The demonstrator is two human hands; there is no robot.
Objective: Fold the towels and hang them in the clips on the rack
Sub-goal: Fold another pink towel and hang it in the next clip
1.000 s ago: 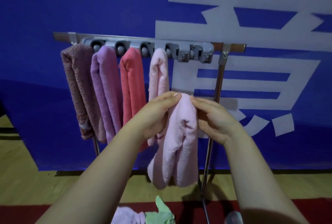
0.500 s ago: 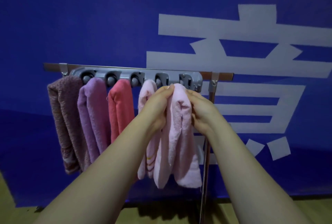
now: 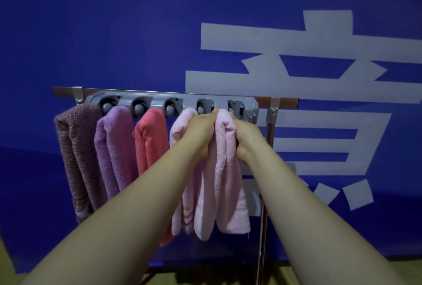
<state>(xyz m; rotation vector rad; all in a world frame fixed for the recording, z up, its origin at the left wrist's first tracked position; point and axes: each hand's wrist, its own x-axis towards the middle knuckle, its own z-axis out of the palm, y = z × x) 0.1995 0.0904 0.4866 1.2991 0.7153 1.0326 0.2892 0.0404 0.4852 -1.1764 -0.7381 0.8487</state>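
A folded pale pink towel [image 3: 225, 179] hangs between my hands, its folded top just below the rightmost clip [image 3: 237, 107] of the grey clip rack [image 3: 157, 102]. My left hand [image 3: 202, 133] grips the fold from the left, and my right hand [image 3: 247, 138] grips it from the right. Along the rack hang a brown towel [image 3: 75, 154], a purple towel [image 3: 115, 147], a coral towel [image 3: 149, 141] and another pale pink towel [image 3: 180, 129], each under its own clip.
The rack sits on a metal bar [image 3: 285, 102] held by a chrome upright pole [image 3: 266, 182] at the right. Behind it hangs a blue banner [image 3: 137, 33] with large white characters. A strip of wooden floor [image 3: 319, 271] shows at the bottom.
Both hands lifted the pale pink towel from chest height up to the rightmost clip. The view tilted upward, so the floor and the loose cloths there dropped out of sight.
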